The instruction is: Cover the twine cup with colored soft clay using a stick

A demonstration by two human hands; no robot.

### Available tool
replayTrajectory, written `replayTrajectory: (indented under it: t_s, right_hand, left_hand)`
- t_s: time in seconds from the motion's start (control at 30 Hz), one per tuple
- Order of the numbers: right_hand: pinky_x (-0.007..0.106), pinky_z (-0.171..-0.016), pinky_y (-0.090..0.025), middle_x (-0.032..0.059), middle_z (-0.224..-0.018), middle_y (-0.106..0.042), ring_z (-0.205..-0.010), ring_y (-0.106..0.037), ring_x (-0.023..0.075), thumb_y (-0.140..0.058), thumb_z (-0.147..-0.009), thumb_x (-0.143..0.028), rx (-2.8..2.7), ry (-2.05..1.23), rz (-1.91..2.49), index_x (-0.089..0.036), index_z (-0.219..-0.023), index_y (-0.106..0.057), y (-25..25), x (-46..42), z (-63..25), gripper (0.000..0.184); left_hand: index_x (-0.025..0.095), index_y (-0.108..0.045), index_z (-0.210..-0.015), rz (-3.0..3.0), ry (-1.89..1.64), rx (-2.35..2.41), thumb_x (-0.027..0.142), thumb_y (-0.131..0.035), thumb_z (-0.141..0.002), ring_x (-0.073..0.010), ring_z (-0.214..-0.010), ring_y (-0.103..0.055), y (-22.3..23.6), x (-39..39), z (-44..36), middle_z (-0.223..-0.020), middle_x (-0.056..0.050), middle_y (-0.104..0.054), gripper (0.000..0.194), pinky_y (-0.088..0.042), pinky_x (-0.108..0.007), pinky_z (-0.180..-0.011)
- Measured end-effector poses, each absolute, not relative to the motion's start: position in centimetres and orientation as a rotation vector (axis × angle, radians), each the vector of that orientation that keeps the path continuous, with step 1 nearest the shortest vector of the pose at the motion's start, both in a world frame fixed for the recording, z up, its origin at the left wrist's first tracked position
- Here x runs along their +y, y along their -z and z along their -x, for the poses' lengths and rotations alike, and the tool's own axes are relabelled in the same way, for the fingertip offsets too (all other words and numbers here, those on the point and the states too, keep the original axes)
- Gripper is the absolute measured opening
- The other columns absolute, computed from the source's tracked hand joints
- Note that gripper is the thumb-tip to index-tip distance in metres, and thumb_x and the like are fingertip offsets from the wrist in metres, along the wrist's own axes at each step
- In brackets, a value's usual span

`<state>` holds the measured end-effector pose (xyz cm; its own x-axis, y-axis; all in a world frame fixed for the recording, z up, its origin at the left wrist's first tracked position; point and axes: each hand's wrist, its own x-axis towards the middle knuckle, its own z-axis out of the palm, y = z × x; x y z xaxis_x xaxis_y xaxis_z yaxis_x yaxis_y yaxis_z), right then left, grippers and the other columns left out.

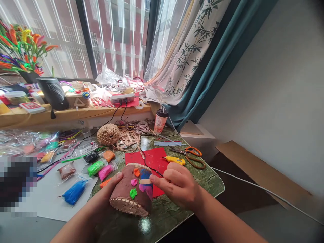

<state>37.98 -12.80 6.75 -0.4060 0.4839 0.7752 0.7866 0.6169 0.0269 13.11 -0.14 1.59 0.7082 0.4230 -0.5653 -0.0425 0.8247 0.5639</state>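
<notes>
Two bare hands are nearest, with one brown cylinder (pixel 123 189) between them, tilted, above the near part of the table (pixel 174 206). The left hand (pixel 110 188) grips its left side; the thumb lies bent on it, but other fingers are hidden, so I cannot tell how far they spread. The right hand (pixel 180 184) has its fingers bent and closed, without visible gap, on one flat wooden stick (pixel 145 181), whose tip is at the decorated face. This face carries three raised lumps, orange, pink and green, and two patches, blue and purplish pink. About writing: the paper cup (pixel 161 121) and the yellow tool (pixel 175 160) bear printing, too small for reading. I count one pair of scissors (pixel 187 155), one twine ball (pixel 108 134), one red sheet (pixel 149 157) behind the cylinder, and, leftward, six small packets (pixel 96 167): black, orange, green, pink, brown, blue.
</notes>
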Motion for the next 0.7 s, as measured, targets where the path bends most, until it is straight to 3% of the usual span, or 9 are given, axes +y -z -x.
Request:
replayTrajectory:
  t_s: [0.07,0.17,0.23,0.33,0.47,0.7]
  right_hand:
    - [0.032,-0.062,-0.040,0.0007,-0.079,-0.062,-0.066,-0.051,0.0176,-0.052,-0.105,-0.009,-1.945,0.296,1.040,-0.020,-0.142,-0.067,-6.4,-13.1,-37.0,0.042]
    - [0.028,-0.060,-0.044,0.0008,-0.082,-0.066,-0.066,-0.056,0.0153,-0.058,-0.108,-0.022,-1.486,-0.320,1.231,-0.023,-0.112,-0.072,-5.9,-13.4,-35.1,0.015]
    - [0.026,-0.058,-0.042,-0.0009,-0.077,-0.061,-0.064,-0.052,0.0142,-0.065,-0.106,-0.041,-1.215,-0.689,1.268,-0.022,-0.095,-0.068,-5.9,-13.4,-33.9,0.023]
    - [0.024,-0.059,-0.040,-0.0032,-0.074,-0.055,-0.065,-0.046,0.0125,-0.078,-0.094,-0.062,-0.999,-1.032,1.228,-0.021,-0.090,-0.064,-6.2,-13.2,-32.9,0.043]
    - [0.024,-0.060,-0.043,-0.0032,-0.077,-0.056,-0.066,-0.050,0.0123,-0.085,-0.082,-0.073,-0.936,-1.224,1.222,-0.022,-0.088,-0.058,-6.5,-13.0,-32.3,0.058]
    - [0.025,-0.056,-0.044,-0.0036,-0.072,-0.056,-0.063,-0.054,0.0142,-0.080,-0.079,-0.081,-0.980,-1.258,1.284,-0.024,-0.086,-0.055,-6.0,-12.4,-32.1,0.063]
  left_hand:
    - [0.010,-0.055,-0.158,-0.550,-0.324,0.742,0.048,-0.072,-0.097,-0.0390,-0.119,-0.079,-1.5,0.0,-13.3,-0.126,-0.018,-0.083,0.074,-0.057,-0.050,-0.111]
    - [0.008,-0.047,-0.164,-0.553,-0.411,0.727,0.045,-0.073,-0.098,-0.0383,-0.121,-0.079,-1.6,0.3,-13.6,-0.128,-0.019,-0.083,0.080,-0.055,-0.048,-0.114]
    - [0.007,-0.044,-0.166,-0.544,-0.449,0.712,0.043,-0.073,-0.098,-0.0383,-0.120,-0.079,-1.9,0.4,-13.8,-0.128,-0.019,-0.083,0.082,-0.056,-0.047,-0.112]
    - [0.004,-0.048,-0.162,-0.560,-0.476,0.716,0.043,-0.071,-0.100,-0.0388,-0.117,-0.080,-2.4,0.3,-13.9,-0.123,-0.021,-0.084,0.078,-0.059,-0.047,-0.108]
    - [0.005,-0.060,-0.153,-0.617,-0.420,0.763,0.049,-0.073,-0.097,-0.0399,-0.108,-0.083,-2.8,0.1,-14.0,-0.117,-0.020,-0.085,0.073,-0.064,-0.048,-0.096]
    - [0.004,-0.071,-0.138,-0.597,-0.398,0.720,0.052,-0.077,-0.093,-0.0372,-0.097,-0.084,-2.8,-0.1,-14.1,-0.113,-0.021,-0.086,0.067,-0.065,-0.041,-0.084]
